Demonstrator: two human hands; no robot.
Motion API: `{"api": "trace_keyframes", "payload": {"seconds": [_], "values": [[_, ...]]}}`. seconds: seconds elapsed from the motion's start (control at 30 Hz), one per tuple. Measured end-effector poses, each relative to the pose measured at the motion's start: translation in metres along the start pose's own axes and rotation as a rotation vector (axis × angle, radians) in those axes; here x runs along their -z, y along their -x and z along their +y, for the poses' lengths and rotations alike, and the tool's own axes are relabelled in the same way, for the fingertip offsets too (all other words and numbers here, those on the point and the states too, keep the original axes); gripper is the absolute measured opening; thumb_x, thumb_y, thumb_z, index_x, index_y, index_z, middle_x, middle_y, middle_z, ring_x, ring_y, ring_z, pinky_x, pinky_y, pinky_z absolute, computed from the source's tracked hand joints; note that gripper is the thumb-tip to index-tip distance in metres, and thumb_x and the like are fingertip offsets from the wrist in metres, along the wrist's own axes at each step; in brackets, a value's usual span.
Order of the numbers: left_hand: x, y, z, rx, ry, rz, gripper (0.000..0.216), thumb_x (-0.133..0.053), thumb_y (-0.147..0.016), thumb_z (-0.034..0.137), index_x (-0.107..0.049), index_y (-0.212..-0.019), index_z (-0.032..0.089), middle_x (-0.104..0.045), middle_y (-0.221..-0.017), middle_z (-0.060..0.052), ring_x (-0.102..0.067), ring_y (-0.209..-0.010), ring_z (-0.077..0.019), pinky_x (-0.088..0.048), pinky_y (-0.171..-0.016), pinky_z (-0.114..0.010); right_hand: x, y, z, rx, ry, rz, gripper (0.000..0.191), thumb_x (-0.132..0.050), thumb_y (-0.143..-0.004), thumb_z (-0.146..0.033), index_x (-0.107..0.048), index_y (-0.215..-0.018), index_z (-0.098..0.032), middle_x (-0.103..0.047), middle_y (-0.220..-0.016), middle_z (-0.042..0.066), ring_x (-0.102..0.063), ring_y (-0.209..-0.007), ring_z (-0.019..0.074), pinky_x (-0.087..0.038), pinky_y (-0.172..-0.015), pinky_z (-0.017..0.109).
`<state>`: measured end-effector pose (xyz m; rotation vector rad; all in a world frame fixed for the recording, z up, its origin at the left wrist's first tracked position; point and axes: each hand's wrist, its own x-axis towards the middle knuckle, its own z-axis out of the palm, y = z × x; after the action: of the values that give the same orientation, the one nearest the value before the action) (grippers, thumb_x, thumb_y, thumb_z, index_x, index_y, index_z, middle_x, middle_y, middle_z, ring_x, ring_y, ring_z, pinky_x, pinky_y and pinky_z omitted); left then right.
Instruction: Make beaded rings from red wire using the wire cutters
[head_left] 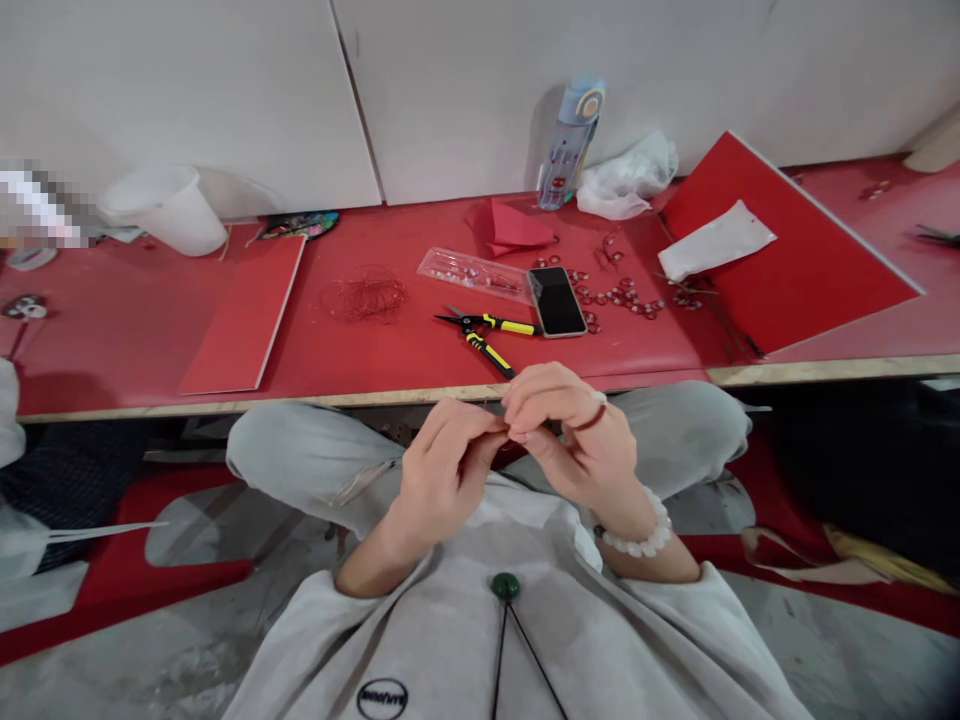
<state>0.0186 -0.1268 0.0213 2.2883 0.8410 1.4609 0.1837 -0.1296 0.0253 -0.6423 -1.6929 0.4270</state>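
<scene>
Over my lap, just short of the table edge, my left hand (450,465) and my right hand (574,430) meet fingertip to fingertip. Both are closed in a pinch. Whatever lies between the fingertips is too small to make out. Yellow-and-black pliers-like snips (487,330) lie on the red table (360,360) ahead, their blades apart. Close by are a phone (558,301), a clear plastic tray (472,274) with small beads, a tangle of thin red cord (367,297) and several small beaded red loops (626,296).
A blue bottle (571,145) stands against the wall beside a crumpled plastic bag (630,178). Red boards lie left (244,320) and right (795,270), the right one bearing a white packet (718,240). A white cup (176,210) leans at the back left.
</scene>
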Motion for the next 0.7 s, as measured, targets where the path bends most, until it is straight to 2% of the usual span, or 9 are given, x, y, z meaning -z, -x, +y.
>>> {"api": "trace_keyframes", "payload": {"seconds": [0.1,0.17,0.33,0.47,0.57,0.7], "values": [[0.0,-0.002,0.005,-0.005,0.032,-0.01,0.013,-0.061,-0.098,0.007,-0.061,-0.098,0.02,-0.076,-0.086,-0.003,-0.069,-0.078,-0.0134,-0.053,-0.065,-0.023,-0.008,0.004,0.003,-0.087,-0.19,0.145,0.006,-0.06,-0.102,-0.022,-0.063,-0.098,-0.025,-0.067,-0.08,0.001,-0.065,-0.078,0.0173,-0.056,-0.074,0.034],[0.001,-0.003,0.006,0.004,0.039,-0.022,0.014,-0.062,-0.098,0.006,-0.061,-0.098,0.02,-0.075,-0.085,-0.003,-0.069,-0.077,-0.013,-0.053,-0.065,-0.023,-0.011,0.004,0.001,-0.168,-0.268,0.187,0.005,-0.064,-0.1,-0.025,-0.063,-0.095,-0.025,-0.066,-0.079,0.001,-0.066,-0.077,0.0173,-0.055,-0.07,0.032],[-0.002,-0.003,0.007,0.041,0.052,-0.018,0.014,-0.064,-0.096,0.006,-0.062,-0.097,0.019,-0.075,-0.084,-0.001,-0.068,-0.076,-0.0118,-0.054,-0.067,-0.022,-0.012,-0.003,-0.002,-0.387,-0.498,0.248,0.017,-0.075,-0.095,-0.032,-0.067,-0.083,-0.023,-0.065,-0.074,-0.001,-0.064,-0.07,0.0129,-0.052,-0.064,0.026],[-0.004,-0.002,0.004,0.038,0.092,-0.027,0.015,-0.064,-0.096,0.005,-0.064,-0.099,0.02,-0.078,-0.088,-0.002,-0.072,-0.08,-0.0123,-0.055,-0.067,-0.022,-0.011,-0.008,0.001,-0.519,-0.609,0.256,0.033,-0.078,-0.091,-0.042,-0.065,-0.069,-0.021,-0.065,-0.064,-0.003,-0.053,-0.05,0.0084,-0.045,-0.05,0.024],[-0.005,-0.001,0.002,0.084,0.096,-0.048,0.013,-0.065,-0.096,0.007,-0.065,-0.097,0.02,-0.078,-0.087,-0.002,-0.072,-0.078,-0.0124,-0.055,-0.064,-0.022,-0.013,-0.009,0.002,-0.54,-0.476,0.314,0.043,-0.075,-0.092,-0.051,-0.062,-0.064,-0.021,-0.06,-0.057,-0.004,-0.048,-0.044,0.0077,-0.041,-0.046,0.024],[-0.005,0.001,0.0,0.118,0.104,-0.047,0.01,-0.067,-0.096,0.011,-0.066,-0.093,0.02,-0.078,-0.084,-0.001,-0.071,-0.075,-0.0123,-0.055,-0.065,-0.022,-0.017,-0.009,0.0,-0.457,-0.195,0.423,0.05,-0.065,-0.097,-0.055,-0.057,-0.06,-0.021,-0.055,-0.053,-0.003,-0.048,-0.046,0.0089,-0.04,-0.046,0.024]]}}
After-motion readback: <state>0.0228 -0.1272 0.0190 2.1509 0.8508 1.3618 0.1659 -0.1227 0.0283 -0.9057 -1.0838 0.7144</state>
